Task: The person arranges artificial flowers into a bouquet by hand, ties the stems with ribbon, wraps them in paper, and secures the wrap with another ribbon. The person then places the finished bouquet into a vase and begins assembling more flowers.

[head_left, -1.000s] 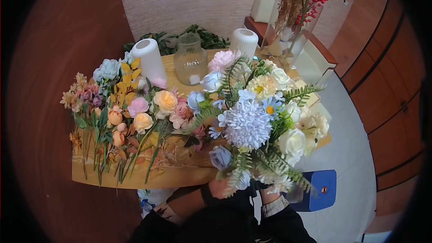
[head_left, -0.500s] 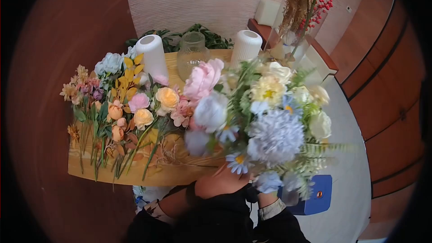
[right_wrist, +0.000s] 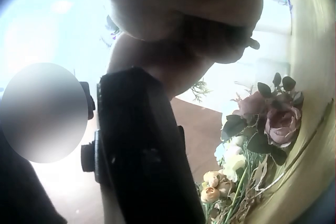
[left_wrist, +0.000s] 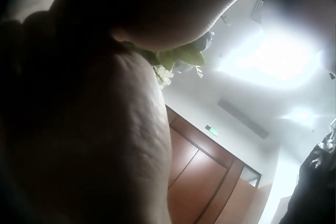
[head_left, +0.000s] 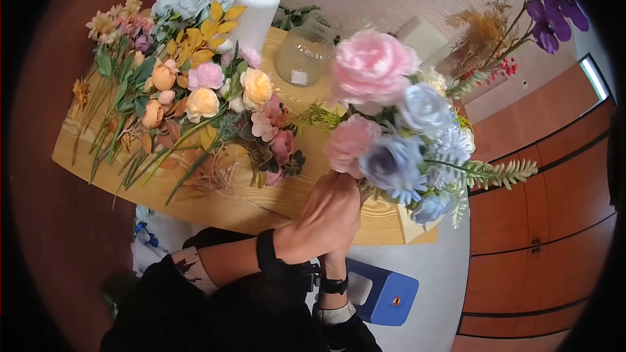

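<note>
My hands hold a large bouquet of artificial flowers [head_left: 391, 160] above the right end of the table, its blooms tipped up and to the right. Pink peonies, blue roses, a pale blue pompom bloom and fern sprigs show in it. Curled around the stems just under the blooms is my left hand [head_left: 319, 218], its back towards the head camera. My right hand [head_left: 336, 257] grips lower, largely hidden behind the left one. In the left wrist view, green leaves [left_wrist: 181, 56] show beyond the dark hand.
Loose flower stems, such as an orange rose [head_left: 203, 104] and yellow leaves [head_left: 195, 39], cover the left of the wooden table [head_left: 261, 212]. Behind stand a white ribbed vase [head_left: 255, 19] and a glass vase [head_left: 306, 55]. A blue bin [head_left: 391, 290] sits on the floor.
The bouquet has turned, bringing pink peonies and blue roses to the front where the pompom bloom was. My left hand now shows fully. The head view has swung and tilted.
</note>
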The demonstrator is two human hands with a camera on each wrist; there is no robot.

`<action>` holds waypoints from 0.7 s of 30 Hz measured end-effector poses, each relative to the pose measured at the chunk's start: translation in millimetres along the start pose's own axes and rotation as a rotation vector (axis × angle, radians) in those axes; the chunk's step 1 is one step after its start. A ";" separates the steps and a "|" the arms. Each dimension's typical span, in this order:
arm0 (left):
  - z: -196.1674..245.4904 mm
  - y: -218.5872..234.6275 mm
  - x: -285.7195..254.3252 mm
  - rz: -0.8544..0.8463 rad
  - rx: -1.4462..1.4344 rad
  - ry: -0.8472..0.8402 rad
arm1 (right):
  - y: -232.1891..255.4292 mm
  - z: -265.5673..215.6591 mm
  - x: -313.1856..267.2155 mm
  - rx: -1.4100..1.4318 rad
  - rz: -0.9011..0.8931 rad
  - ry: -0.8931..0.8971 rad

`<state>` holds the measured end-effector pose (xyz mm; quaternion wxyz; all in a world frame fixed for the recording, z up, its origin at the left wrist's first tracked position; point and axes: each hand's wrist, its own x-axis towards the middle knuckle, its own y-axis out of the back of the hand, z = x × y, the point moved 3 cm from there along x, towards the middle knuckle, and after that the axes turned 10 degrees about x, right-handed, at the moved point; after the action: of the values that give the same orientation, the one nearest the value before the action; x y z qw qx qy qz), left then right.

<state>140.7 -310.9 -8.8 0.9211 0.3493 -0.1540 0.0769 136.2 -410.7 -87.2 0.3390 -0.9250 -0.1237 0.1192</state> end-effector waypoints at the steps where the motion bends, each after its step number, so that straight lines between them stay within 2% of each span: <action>1: 0.3 0.1 1.3 0.006 -0.006 0.005 | -4.0 -1.0 0.8 -0.018 0.026 0.009; 3: 4.0 3.6 4.6 0.138 -0.143 -0.064 | -10.5 -3.5 2.6 -0.051 0.079 0.033; 7: -1.1 5.5 4.4 0.134 -0.299 -0.159 | -16.4 -9.1 3.7 -0.086 0.171 0.099; 9: 1.4 20.6 2.7 0.068 -0.492 -0.207 | -20.6 -11.8 3.5 0.057 0.029 0.134; 10: -5.2 15.5 0.9 0.073 -0.524 -0.130 | -22.3 -13.2 3.3 0.130 -0.044 0.153; 11: -4.3 18.3 -0.5 0.064 -0.526 -0.139 | -21.3 -14.6 2.6 0.133 -0.039 0.164; 13: -2.5 34.4 -2.9 0.240 -0.449 -0.058 | -20.5 -12.5 1.8 0.165 -0.134 0.032; 14: -0.9 42.1 -3.0 0.342 -0.356 -0.079 | -10.0 -5.0 5.2 0.360 -0.284 -0.027; 17: -2.0 48.2 -6.4 0.406 -0.322 -0.054 | -10.5 -1.3 6.1 0.397 -0.388 -0.054; 18: -3.5 44.8 -6.2 0.482 -0.368 -0.065 | -19.9 -6.7 3.3 0.261 -0.235 -0.012; 19: -2.8 45.7 -7.5 0.482 -0.366 -0.071 | -19.9 -6.3 4.8 0.263 -0.239 -0.008; 21: 0.0 47.8 -10.4 0.453 -0.328 -0.131 | -15.9 -6.0 6.0 0.049 -0.169 0.069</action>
<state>119.1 -275.6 17.3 0.9127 0.1566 -0.2977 0.2319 141.3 -400.7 -73.1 0.3744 -0.9062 -0.1865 0.0613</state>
